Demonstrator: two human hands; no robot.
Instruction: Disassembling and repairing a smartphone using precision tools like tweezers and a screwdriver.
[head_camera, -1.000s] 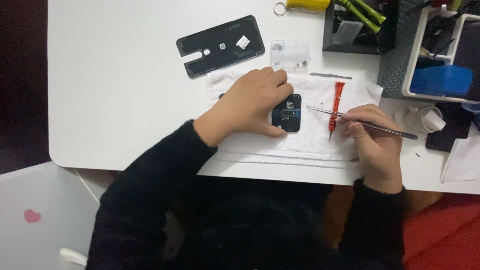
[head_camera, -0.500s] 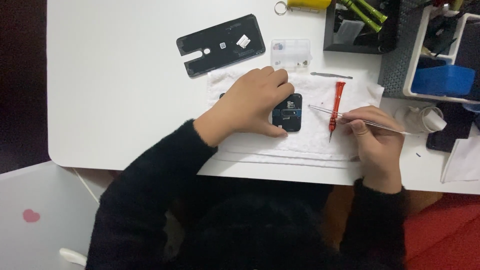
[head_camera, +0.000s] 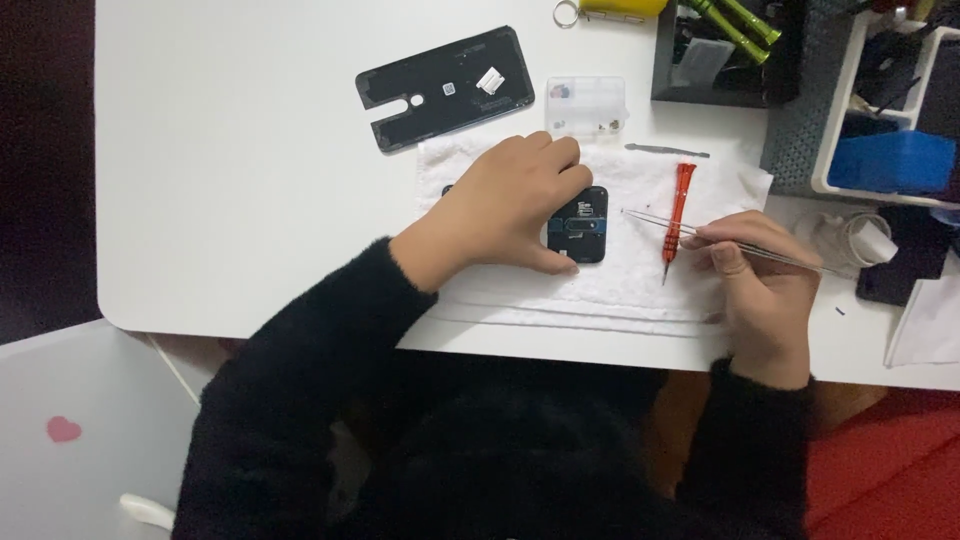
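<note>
The right hand (head_camera: 760, 290) pinches metal tweezers (head_camera: 700, 238) in a closed grip, tips pointing toward the phone (head_camera: 580, 224). Under the tweezers lies a red screwdriver (head_camera: 677, 215) on a white cloth (head_camera: 640, 270). The left hand (head_camera: 510, 205) presses down on the phone, fingers curled over its edge, on the desk (head_camera: 250, 180).

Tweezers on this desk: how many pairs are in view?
2. One pair of tweezers is in the right hand; a second pair lies above the red screwdriver. More may hide in the organisers.
</note>
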